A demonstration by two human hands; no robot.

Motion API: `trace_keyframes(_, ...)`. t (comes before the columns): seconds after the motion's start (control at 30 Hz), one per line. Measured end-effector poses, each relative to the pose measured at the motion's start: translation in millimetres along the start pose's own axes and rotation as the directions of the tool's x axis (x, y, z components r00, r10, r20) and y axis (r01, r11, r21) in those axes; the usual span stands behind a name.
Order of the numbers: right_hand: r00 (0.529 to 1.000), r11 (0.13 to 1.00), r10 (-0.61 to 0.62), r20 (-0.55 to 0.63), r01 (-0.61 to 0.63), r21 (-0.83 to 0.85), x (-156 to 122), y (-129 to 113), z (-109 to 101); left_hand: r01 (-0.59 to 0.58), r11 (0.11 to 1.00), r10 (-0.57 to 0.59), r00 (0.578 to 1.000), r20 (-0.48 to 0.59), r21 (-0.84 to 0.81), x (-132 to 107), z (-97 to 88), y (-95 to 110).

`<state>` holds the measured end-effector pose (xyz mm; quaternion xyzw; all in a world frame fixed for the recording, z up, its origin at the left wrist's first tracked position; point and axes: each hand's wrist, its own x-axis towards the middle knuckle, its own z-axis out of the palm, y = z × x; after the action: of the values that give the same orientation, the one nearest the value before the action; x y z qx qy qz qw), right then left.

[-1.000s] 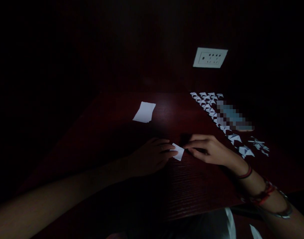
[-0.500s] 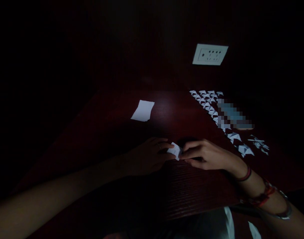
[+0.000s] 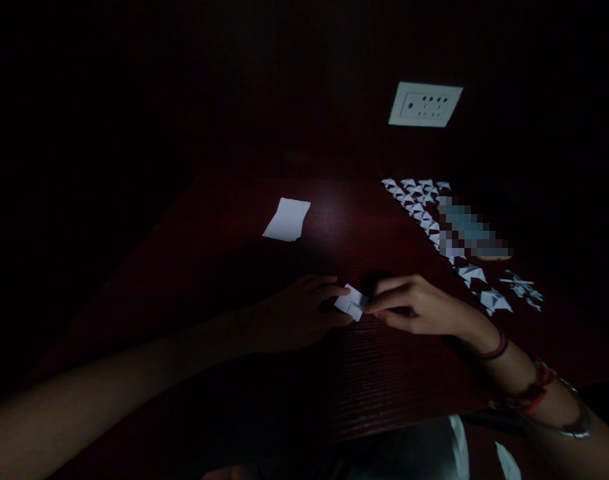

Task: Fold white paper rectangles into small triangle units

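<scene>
A small square of white folded paper (image 3: pixel 353 304) with crease lines lies on the dark red table. My left hand (image 3: pixel 304 313), deep in shadow, has its forefinger on the top edge of the paper and its thumb at the lower edge, holding it between them. From the other side my right hand (image 3: pixel 419 305) grips the paper's right corner with its fingertips, the fingers curled together. The fingertips' undersides are hidden. To the right stand rows of white folded paper pieces (image 3: pixel 493 301).
A stack of white paper sheets (image 3: pixel 287 220) lies further back on the table (image 3: pixel 224 253). A blurred-out phone-like object (image 3: pixel 477 230) rests beside the folded rows, near a small heap of paper scraps (image 3: pixel 523 289). A socket plate (image 3: pixel 425 105) is on the wall behind.
My right fingertips have shifted slightly at the paper's right corner, and more of the paper's face shows. My left hand is nearly still. The view has tilted a little.
</scene>
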<state>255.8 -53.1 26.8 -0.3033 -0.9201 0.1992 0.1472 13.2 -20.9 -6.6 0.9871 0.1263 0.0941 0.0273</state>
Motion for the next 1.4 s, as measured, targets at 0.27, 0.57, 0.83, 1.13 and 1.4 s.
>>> trace_keyframes(0.27, 0.97, 0.989, 0.101, -0.222, -0.123, -0.088, 1.0, 7.6, 3.1, -0.025, 1.0, 0.025, 1.0, 0.003, -0.006, -0.5, 2.9, 1.5)
trace_keyframes(0.57, 0.999, 0.999, 0.008, -0.031, -0.01, -0.046, 3.2, 5.1, 4.7, -0.024, 0.998, 0.019, 0.995, -0.098, -0.051, 2.3, -0.7, 4.6)
trace_keyframes(0.83, 1.0, 1.0, -0.005, -0.009, 0.005, -0.026, 3.1, -0.7, 4.7, -0.023, 0.997, 0.015, 0.993, -0.114, -0.067, 3.6, -0.7, 5.1)
trace_keyframes(1.13, 0.999, 1.0, -0.019, 0.036, 0.019, -0.009, 3.7, -2.5, 2.5, -0.019, 0.999, 0.015, 0.996, -0.085, -0.048, 2.4, -2.6, 5.0)
trace_keyframes(1.4, 0.981, 0.996, 0.08, -0.176, -0.084, -0.014, 3.7, 9.2, 0.8, 0.003, 1.0, -0.003, 1.0, -0.017, -0.013, 3.3, -1.7, 5.1)
